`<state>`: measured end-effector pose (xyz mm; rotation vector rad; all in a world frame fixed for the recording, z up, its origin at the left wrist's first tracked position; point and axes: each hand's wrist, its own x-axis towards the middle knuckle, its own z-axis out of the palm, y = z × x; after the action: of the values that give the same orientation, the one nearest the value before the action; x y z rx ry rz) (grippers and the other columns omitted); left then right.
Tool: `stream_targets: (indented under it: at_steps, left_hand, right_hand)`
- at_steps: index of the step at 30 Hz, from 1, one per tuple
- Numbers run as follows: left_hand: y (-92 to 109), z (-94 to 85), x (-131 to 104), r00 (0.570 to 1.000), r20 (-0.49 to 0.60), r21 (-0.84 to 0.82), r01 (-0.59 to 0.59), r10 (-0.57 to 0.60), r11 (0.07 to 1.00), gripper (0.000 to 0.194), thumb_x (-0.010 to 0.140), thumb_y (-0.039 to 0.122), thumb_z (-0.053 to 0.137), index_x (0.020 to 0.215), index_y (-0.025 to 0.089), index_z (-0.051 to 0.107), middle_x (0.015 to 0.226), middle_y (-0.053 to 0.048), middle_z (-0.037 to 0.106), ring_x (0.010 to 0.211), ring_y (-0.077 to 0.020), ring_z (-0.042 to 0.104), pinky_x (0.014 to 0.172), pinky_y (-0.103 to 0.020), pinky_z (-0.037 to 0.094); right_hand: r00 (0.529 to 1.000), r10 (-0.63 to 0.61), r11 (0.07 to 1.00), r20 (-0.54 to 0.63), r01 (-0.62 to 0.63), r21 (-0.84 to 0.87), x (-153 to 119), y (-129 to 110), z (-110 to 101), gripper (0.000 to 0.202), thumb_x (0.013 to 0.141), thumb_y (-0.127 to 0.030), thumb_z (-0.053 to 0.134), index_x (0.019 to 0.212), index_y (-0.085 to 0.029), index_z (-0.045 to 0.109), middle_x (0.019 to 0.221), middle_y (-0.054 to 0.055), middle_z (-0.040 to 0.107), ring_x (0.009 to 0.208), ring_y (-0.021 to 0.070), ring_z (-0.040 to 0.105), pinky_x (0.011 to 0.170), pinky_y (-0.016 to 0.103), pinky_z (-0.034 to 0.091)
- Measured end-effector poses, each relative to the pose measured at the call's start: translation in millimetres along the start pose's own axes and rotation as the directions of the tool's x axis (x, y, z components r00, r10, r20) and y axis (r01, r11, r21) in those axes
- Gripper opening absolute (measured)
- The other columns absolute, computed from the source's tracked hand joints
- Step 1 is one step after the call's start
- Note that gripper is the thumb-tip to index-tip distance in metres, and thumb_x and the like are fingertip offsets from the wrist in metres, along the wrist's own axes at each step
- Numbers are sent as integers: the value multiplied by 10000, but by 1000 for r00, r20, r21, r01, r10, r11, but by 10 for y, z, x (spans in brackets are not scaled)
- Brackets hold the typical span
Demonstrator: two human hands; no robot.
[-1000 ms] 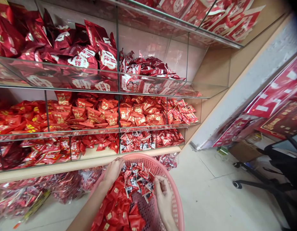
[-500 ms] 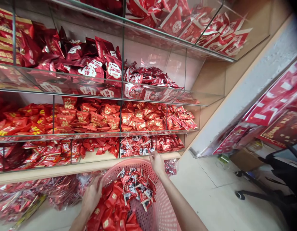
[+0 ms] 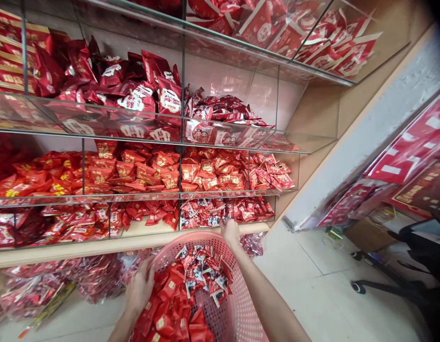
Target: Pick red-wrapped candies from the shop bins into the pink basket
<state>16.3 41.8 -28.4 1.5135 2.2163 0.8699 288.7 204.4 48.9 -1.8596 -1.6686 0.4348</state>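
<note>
A pink perforated plastic basket (image 3: 246, 297) is below the shelves. Inside it lie plain red wrapped packets (image 3: 173, 287) on the left and smaller red, black and white printed packets (image 3: 200, 273) at the back. My left hand (image 3: 139, 285) is closed on the basket's left rim. My right hand (image 3: 230, 232) reaches over the far right rim to the front of the lowest shelf, its fingers bent together beside similar printed packets (image 3: 202, 213). What those fingers hold, if anything, is too small to make out.
Glass-fronted shelves (image 3: 134, 195) with dividers hold red packets in several rows. Clear bags of packets (image 3: 99, 278) lie under the bottom ledge. A wall edge (image 3: 312, 190) stands to the right, with a wheeled chair (image 3: 391, 280) and a cardboard box (image 3: 366, 232) beyond it.
The view has shifted slightly. My right hand's fingers look more closed at the lowest shelf's front; my left hand stays on the basket rim.
</note>
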Motion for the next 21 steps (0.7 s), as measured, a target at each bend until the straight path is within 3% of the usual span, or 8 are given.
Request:
stream_targets:
  at_steps: [6, 9, 13, 15, 18, 21]
  left_hand:
    - [30, -12, -12, 998, 46, 15, 51, -52, 999, 423, 869, 411, 294, 1179, 203, 494, 1178, -77, 602, 1052, -225, 578, 894, -351, 439]
    - [47, -26, -12, 996, 64, 18, 58, -59, 998, 432, 874, 413, 283, 1195, 204, 482, 1181, -76, 599, 1062, -230, 571, 900, -358, 433]
    - [52, -27, -24, 996, 64, 31, 61, -62, 998, 444, 876, 414, 284, 1214, 195, 469, 1210, -84, 579, 1085, -240, 554, 907, -367, 424]
    - [53, -23, -33, 995, 64, 35, 72, -74, 997, 453, 877, 424, 278, 1220, 193, 466, 1215, -88, 576, 1084, -246, 554, 900, -370, 427]
    - [62, -21, -41, 993, 66, 45, 97, -100, 994, 451, 881, 427, 273, 1218, 202, 468, 1197, -80, 589, 1075, -248, 560, 894, -367, 430]
    - [79, -24, -35, 991, 68, 51, 111, -114, 992, 440, 884, 420, 268, 1212, 210, 472, 1191, -68, 594, 1077, -241, 560, 897, -356, 428]
  right_hand:
    - [999, -35, 980, -20, 38, 195, 0, 44, 71, 236, 804, -335, 455, 645, -187, 548, 557, 45, 606, 513, 158, 542, 519, 256, 371]
    - [994, -104, 944, -21, 106, 313, -84, 16, -6, 239, 834, -359, 384, 735, -182, 512, 575, 8, 579, 522, 141, 520, 527, 242, 365]
    - [963, -262, 828, -54, 253, 500, -418, -70, -244, 239, 843, -397, 400, 778, -183, 483, 641, -17, 536, 566, 121, 480, 568, 235, 359]
    - [958, -284, 803, -38, 259, 538, -646, -104, -318, 222, 848, -390, 418, 781, -189, 483, 641, -32, 511, 555, 108, 454, 560, 227, 350]
    - [964, -240, 770, 111, 119, 626, -945, -121, -247, 233, 837, -419, 450, 769, -198, 471, 569, -56, 480, 497, 95, 428, 495, 212, 333]
    - [906, -130, 672, 403, -218, 707, -1105, -119, 4, 278, 774, -470, 524, 756, -205, 444, 491, -77, 485, 406, 84, 417, 404, 194, 310]
